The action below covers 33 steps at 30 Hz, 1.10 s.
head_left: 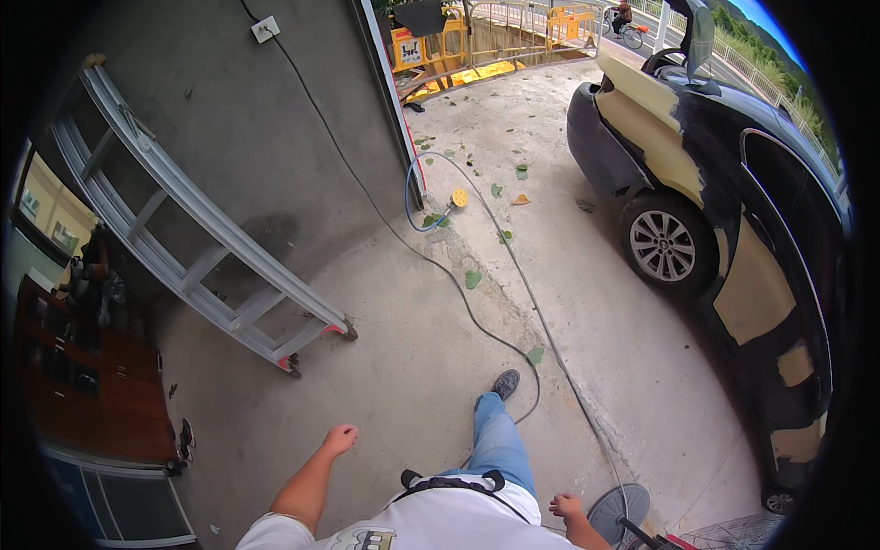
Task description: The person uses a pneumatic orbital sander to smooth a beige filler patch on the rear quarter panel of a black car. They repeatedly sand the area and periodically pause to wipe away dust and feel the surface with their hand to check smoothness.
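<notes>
My left hand [342, 440] swings out in front of my body over bare concrete, its fingers loosely curled with nothing visible in them. Low by my right side, my right hand [566, 505] also has bent fingers and no object shows in it. It is nearest to a grey round disc-shaped base [616, 515] on the floor, and does not appear to touch it. Ahead of me lies a round yellow-padded tool [458, 197], like a sander, on a looped blue hose [409, 188].
A dark car [779, 238] with tan filler patches stands at the right. An aluminium ladder [192, 229] leans on the left wall. A black cable [367, 188] and a grey hose [541, 316] cross the floor. Yellow barriers [440, 46] and a cyclist [625, 23] are far ahead; a wooden cabinet [92, 367] is left.
</notes>
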Tool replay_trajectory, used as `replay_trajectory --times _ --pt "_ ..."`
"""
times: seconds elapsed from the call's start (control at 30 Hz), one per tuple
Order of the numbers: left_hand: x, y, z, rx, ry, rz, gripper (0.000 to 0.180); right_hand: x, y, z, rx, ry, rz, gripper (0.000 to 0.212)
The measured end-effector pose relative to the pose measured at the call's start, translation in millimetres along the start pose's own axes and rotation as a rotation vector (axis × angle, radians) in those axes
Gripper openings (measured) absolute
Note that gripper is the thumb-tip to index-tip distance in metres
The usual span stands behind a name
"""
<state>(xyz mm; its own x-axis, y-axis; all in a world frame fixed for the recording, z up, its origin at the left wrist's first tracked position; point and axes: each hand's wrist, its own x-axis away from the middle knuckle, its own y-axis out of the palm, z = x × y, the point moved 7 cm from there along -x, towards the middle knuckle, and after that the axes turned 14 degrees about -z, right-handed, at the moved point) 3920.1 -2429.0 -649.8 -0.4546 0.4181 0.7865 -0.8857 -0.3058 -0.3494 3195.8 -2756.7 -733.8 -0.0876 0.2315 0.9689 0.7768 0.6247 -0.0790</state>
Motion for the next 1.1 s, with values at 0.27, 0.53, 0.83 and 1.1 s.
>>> replay_trajectory --times 0.27,0.53,0.83,1.1 --pt "-161 -40 250 -0.182 0.003 -0.156 0.038 -17 -19 -406 0.061 -0.332 -0.057 0.03" --pt "-462 -158 483 -0.399 0.096 0.175 0.065 -41 -40 -674 -0.197 -0.555 0.124 0.031" --pt "-896 -316 728 -0.082 0.044 0.362 0.095 -54 88 -668 0.01 0.266 0.107 0.027" --pt "-1073 -329 759 0.458 -0.217 -0.097 0.059 -21 186 -794 -0.295 0.229 0.235 0.037"
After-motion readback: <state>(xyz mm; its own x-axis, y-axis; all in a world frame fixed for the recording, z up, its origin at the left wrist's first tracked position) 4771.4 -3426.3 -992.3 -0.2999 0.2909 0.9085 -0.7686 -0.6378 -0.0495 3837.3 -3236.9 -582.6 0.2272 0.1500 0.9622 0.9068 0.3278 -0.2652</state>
